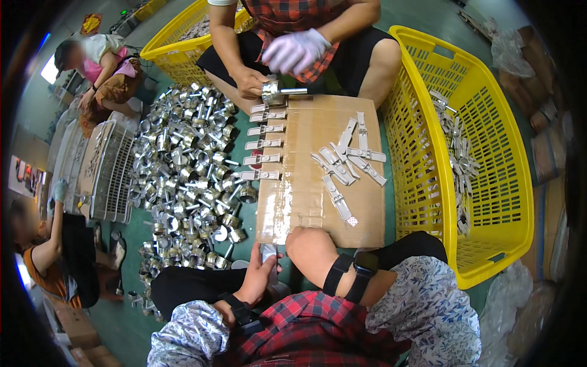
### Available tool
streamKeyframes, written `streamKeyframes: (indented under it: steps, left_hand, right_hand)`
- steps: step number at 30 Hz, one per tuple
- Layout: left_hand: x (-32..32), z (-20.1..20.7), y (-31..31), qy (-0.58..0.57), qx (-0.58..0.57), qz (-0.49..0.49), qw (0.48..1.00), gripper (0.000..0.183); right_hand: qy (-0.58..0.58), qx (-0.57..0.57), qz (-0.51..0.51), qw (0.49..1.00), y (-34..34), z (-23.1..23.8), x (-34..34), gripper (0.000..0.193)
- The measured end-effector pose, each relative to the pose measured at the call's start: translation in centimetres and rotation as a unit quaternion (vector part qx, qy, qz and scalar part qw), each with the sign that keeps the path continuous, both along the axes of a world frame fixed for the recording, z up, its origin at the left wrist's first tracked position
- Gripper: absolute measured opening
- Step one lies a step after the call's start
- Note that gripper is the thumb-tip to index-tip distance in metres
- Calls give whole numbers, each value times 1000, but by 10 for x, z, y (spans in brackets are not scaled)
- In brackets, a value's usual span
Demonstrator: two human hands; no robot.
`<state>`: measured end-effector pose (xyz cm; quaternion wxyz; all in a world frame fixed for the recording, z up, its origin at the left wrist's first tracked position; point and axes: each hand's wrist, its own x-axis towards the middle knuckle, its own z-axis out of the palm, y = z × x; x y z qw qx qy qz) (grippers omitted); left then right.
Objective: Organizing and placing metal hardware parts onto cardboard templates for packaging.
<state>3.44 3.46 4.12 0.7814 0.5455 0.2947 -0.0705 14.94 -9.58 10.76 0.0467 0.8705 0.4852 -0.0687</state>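
Note:
My left hand is closed around a silvery metal piece at the near left corner of a cardboard sheet. Its lower part is mostly hidden by my fingers. My right hand is curled shut at the near edge of the cardboard, with its fingertips turned out of sight. Loose white strap-shaped handles with metal fittings lie on the cardboard's right side. Several more white handles sit in a row along its left edge, their ends jutting past it.
Short metal cups with peg handles form a big pile on the floor at left. A yellow basket with white handles stands at right. Opposite, a co-worker's bare hand holds a metal cup; their gloved hand is blurred.

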Motion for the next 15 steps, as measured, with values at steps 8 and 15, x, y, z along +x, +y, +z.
streamKeyframes:
  steps: [8, 15]
  left_hand:
    - [-1, 0, 1, 16, 11, -10, 1000, 58]
    - [1, 4, 1, 8, 2, -14, 1000, 57]
  right_hand:
    - [4, 30, 1, 1000, -3, -2, 2, 8]
    - [-20, 32, 21, 999, -5, 1, 4, 9]
